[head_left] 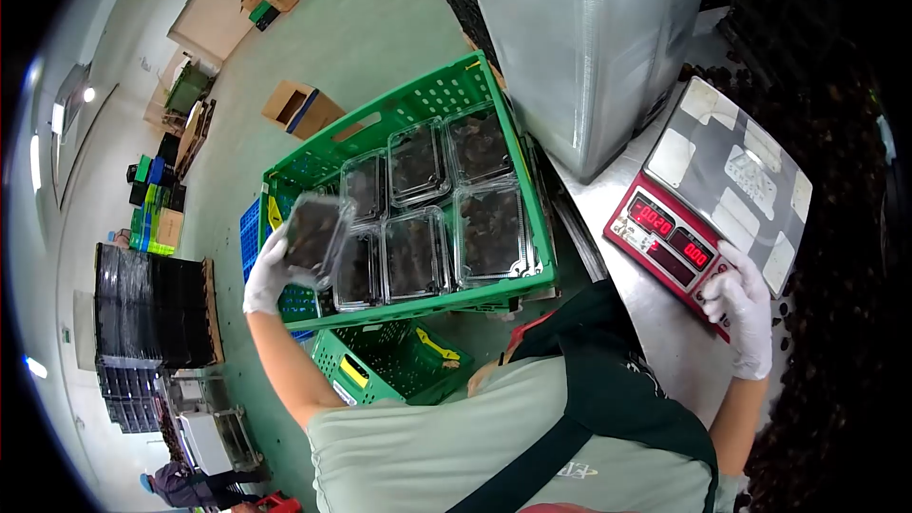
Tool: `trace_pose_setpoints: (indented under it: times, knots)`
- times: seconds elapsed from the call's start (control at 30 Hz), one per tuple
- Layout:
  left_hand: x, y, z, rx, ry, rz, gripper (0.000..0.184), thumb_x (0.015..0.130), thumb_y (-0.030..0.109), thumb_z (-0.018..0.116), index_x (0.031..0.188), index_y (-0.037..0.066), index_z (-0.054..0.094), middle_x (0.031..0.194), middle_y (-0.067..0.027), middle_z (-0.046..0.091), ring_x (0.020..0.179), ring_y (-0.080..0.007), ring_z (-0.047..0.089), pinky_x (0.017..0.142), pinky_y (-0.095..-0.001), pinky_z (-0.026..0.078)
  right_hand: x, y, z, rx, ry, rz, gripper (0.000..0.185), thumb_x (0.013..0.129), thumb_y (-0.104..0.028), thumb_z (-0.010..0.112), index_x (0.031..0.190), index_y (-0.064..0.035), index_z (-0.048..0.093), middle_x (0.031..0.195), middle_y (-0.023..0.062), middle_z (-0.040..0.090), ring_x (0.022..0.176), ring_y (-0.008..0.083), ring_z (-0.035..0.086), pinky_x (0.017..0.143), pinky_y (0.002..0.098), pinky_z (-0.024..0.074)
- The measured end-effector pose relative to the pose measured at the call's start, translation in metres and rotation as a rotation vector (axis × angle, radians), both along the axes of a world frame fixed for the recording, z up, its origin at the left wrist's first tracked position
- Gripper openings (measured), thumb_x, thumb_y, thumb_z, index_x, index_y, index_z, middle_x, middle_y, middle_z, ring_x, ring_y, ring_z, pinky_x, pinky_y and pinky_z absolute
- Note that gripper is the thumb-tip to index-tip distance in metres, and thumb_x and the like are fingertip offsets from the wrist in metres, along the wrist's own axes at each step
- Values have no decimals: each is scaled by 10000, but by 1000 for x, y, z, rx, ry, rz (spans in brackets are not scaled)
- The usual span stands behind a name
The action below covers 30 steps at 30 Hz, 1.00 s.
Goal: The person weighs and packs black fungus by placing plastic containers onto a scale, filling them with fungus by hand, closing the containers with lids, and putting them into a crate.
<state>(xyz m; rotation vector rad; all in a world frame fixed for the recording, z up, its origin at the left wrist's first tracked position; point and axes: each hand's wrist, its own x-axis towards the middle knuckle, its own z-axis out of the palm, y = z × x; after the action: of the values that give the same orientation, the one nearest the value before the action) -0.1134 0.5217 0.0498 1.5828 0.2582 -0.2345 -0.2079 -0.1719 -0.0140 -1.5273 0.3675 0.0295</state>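
My left hand (269,275), in a white glove, grips a clear plastic clamshell box (318,239) with dark contents. The box is tilted and slightly blurred, over the left end of a green crate (380,123). Several similar filled boxes (415,163) sit in rows inside that crate. My right hand (741,309), also gloved, has its fingers curled at the keypad edge of a red weighing scale (655,247). Nothing shows in those fingers. The scale has lit red digits, and its grey platform (736,166) carries whitish patches but no box.
Tall stacks of clear plastic trays (579,47) stand behind the scale on a metal table (617,180). Dark loose pieces (826,351) lie at the right. Below the full crate is another green crate (380,361). A cardboard box (302,109) and, farther off, a person (185,484) are on the left.
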Motion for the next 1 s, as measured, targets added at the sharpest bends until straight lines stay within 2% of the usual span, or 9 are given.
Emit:
trace_pose_setpoints:
  times: [0.13, 0.2, 0.33, 0.5, 0.57, 0.67, 0.8, 0.93, 1.0]
  knots:
    - [-44, 120, -62, 534, 509, 294, 721, 922, 329, 683, 1562, 123, 425, 1496, -146, 556, 1352, -336, 560, 1111, -507, 447, -35, -29, -20, 42, 68, -184, 404, 1048, -186, 568, 1410, -6, 563, 825, 27, 653, 636, 78, 581, 559, 205, 467]
    - [-34, 29, -33, 1367, 732, -51, 652, 928, 238, 572, 1557, 154, 419, 1472, -162, 581, 1353, -368, 547, 1128, -458, 417, -53, -44, -41, 52, 48, -231, 386, 1053, -173, 556, 1404, -14, 568, 832, 28, 654, 648, 80, 583, 570, 209, 469]
    - [33, 16, -70, 1637, 794, -411, 459, 938, 231, 535, 1358, 77, 633, 1362, -209, 648, 1299, -395, 593, 1056, -454, 491, -83, -45, -50, 16, 71, -366, 359, 1054, -148, 541, 1387, -20, 577, 849, 35, 661, 677, 92, 593, 605, 227, 480]
    - [149, -59, -51, 1459, 202, -410, 519, 863, 380, 675, 1160, -43, 712, 1078, -251, 743, 1109, -377, 697, 965, -446, 525, -127, -42, -44, 42, 52, -520, 357, 1021, -98, 561, 1365, -5, 589, 925, 54, 704, 794, 107, 644, 735, 247, 532]
    - [181, -149, -11, 1049, -715, -133, 399, 979, 148, 603, 1342, -16, 618, 1238, -148, 668, 1123, -212, 611, 994, -342, 483, -146, -41, -49, 120, 4, -625, 335, 1003, -78, 568, 1327, 0, 604, 909, 42, 677, 778, 95, 616, 722, 241, 515]
    - [171, -318, 82, 1019, -1404, -103, 556, 1067, 270, 552, 1538, 4, 424, 1552, -207, 473, 1444, -327, 429, 1205, -428, 324, -170, -34, -62, -10, 45, -784, 315, 980, -95, 575, 1279, -35, 654, 941, 48, 688, 794, 102, 621, 757, 253, 529]
    - [202, -380, 106, 1243, -1443, -450, 571, 1088, 315, 504, 1559, 11, 396, 1550, -206, 464, 1451, -337, 421, 1211, -430, 311, -191, -29, -104, -756, 233, -803, 250, 971, -108, 601, 1179, -10, 699, 1053, 125, 748, 937, 204, 710, 857, 300, 556]
    - [227, -354, 120, 527, -907, -737, 375, 1053, 192, 566, 1366, -14, 559, 1279, -197, 608, 1187, -306, 580, 1063, -350, 435, -194, -24, -109, -534, 92, -950, 215, 975, -188, 608, 1118, -99, 742, 1103, 139, 751, 993, 291, 729, 883, 361, 576]
    - [220, -345, 148, 665, -722, -675, 587, 907, 90, 718, 1426, -75, 497, 1389, -248, 553, 1271, -322, 545, 1147, -427, 455, -190, -26, -117, -728, 94, -935, 176, 968, -197, 623, 1054, -118, 754, 1069, 121, 759, 970, 297, 730, 870, 364, 581]
